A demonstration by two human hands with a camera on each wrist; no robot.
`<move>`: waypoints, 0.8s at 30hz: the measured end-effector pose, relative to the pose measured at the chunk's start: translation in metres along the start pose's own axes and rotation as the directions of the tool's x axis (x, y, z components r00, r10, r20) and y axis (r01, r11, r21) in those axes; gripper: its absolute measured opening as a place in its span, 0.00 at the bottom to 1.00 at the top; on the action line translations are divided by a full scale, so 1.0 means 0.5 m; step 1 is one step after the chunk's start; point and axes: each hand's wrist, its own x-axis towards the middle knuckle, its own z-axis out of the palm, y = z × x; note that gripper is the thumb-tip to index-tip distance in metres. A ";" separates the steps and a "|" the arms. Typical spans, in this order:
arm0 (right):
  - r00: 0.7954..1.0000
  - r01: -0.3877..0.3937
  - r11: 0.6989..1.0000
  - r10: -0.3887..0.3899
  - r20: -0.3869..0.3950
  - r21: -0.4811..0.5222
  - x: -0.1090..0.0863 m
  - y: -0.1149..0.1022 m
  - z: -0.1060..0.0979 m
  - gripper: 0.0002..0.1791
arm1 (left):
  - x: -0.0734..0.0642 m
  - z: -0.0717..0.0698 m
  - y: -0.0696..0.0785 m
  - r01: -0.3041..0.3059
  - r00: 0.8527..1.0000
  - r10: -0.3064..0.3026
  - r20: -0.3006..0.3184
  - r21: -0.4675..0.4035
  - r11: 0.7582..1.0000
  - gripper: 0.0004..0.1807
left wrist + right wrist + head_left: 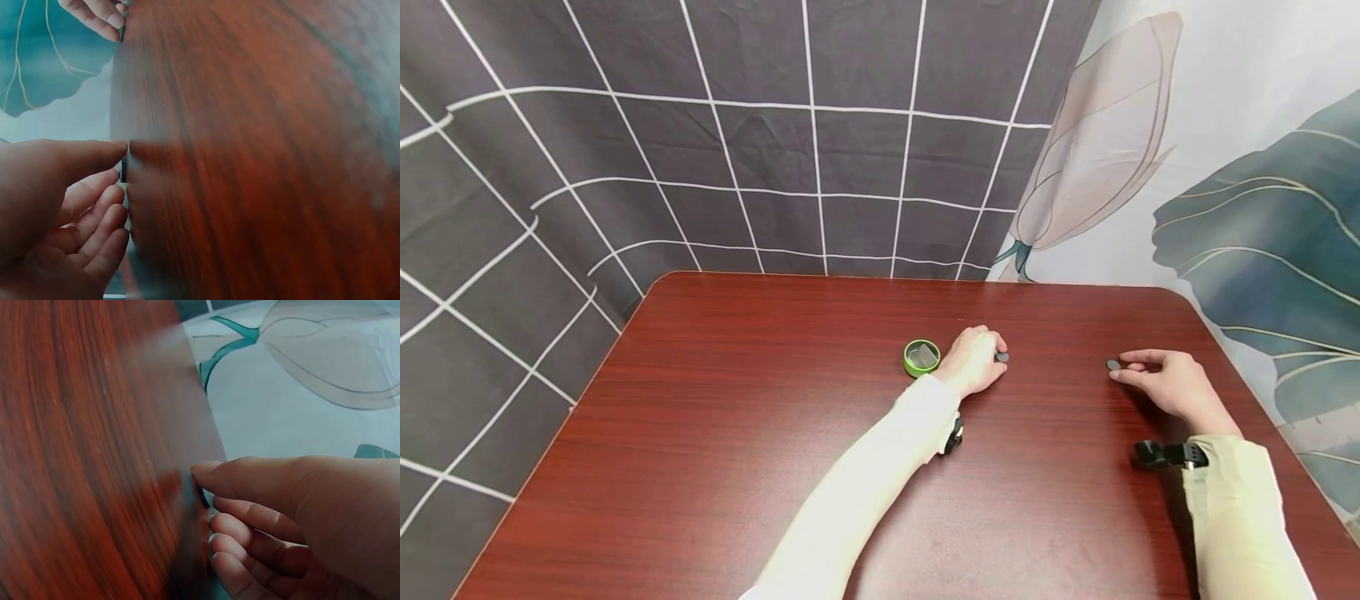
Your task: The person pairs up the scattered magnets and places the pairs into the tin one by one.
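Note:
My left hand (973,362) is low over the middle of the table, pinching a small grey disc (1002,357) between thumb and fingers. In the left wrist view that disc (124,170) shows edge-on as a thin dark strip. Farther right, my right hand (1168,383) pinches a second grey disc (1113,365) close to the tabletop. The right wrist view has this disc (203,497) edge-on between thumb and index finger, the other fingers curled below. Just left of my left hand stands a round, bright green-rimmed container (910,367); what lies inside looks grey and shiny, its kind unclear.
The reddish-brown wooden table (715,400) fills the lower part of the head view. A dark grey curtain with white grid lines (760,150) hangs behind and to the left. A leaf-patterned pale cloth (1225,100) hangs along the right side.

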 end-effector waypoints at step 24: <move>0.996 0.058 0.998 -0.058 0.063 0.009 0.013 -0.042 0.026 0.18 | -0.014 -0.005 0.011 0.002 1.000 -0.003 0.029 0.033 0.999 0.05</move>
